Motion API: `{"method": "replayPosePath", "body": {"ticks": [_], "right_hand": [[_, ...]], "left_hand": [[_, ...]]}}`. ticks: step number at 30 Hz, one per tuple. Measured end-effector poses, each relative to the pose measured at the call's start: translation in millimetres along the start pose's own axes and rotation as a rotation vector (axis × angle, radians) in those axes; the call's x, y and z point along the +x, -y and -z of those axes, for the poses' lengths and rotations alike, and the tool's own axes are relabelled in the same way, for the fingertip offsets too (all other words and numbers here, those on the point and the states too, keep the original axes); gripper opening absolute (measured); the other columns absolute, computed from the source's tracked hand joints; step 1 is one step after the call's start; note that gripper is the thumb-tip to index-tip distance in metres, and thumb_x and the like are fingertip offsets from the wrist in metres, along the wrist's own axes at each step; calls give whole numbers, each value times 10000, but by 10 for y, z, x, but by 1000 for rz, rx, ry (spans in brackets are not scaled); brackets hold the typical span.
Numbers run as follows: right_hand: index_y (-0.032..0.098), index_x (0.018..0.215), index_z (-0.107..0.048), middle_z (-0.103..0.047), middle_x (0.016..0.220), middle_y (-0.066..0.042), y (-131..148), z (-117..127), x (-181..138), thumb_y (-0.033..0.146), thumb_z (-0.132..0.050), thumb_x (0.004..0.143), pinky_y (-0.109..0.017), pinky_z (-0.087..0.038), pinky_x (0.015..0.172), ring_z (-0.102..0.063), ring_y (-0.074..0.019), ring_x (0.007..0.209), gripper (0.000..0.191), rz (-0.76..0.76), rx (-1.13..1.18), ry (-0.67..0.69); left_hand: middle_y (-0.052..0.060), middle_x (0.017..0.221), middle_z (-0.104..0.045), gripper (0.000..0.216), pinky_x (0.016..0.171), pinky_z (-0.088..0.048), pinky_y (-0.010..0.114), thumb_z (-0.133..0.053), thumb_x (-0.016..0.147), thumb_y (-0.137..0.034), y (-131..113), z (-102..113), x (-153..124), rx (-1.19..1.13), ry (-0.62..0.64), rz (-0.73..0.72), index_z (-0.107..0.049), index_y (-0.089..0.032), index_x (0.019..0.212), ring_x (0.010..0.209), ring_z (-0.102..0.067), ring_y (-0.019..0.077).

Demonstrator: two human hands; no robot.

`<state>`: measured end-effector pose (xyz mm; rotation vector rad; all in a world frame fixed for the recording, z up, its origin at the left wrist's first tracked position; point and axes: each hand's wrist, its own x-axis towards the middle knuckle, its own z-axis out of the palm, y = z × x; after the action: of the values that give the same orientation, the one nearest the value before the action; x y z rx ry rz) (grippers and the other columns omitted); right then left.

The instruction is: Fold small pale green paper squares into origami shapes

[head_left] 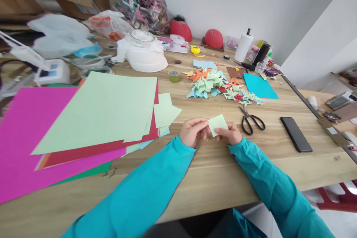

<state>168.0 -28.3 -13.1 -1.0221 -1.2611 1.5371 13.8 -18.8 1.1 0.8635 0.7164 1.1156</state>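
Note:
A small square of pale green paper (pixel 218 124) is held between my two hands above the wooden table (pixel 212 178). My left hand (pixel 194 131) pinches its left corner between thumb and fingers. On the other side, my right hand (pixel 230 133) grips the lower right edge, thumb on top. Beyond the hands lies a heap of folded paper shapes (pixel 208 81) in green, orange, blue and red. Black-handled scissors (pixel 251 121) rest just right of my right hand. Smaller green paper pieces (pixel 164 113) lie to the left, beside large green sheets (pixel 106 108).
A black phone (pixel 295 134) lies at the right. Magenta sheets (pixel 33 126) spread under the stack at left. A blue square sheet (pixel 260 85) lies behind the scissors. Farther back are a green tape roll (pixel 174 76), a yellow tape measure (pixel 195 50) and a white bottle (pixel 243 47).

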Motion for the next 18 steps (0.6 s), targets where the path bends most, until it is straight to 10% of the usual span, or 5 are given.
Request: {"method": "replayPosePath", "body": {"ticks": [18], "right_hand": [[121,494,-606,-562,429,6,138,-238,-61,341,-693,547,-219,-421,407,-504,-99,396,242,-5,-102,-162]], "left_hand": [[18,632,-592,108,598,-424,244,-658,624,-248,28,1,-11,460,-9,-338,-667,-168,550,624,-535,131]]}}
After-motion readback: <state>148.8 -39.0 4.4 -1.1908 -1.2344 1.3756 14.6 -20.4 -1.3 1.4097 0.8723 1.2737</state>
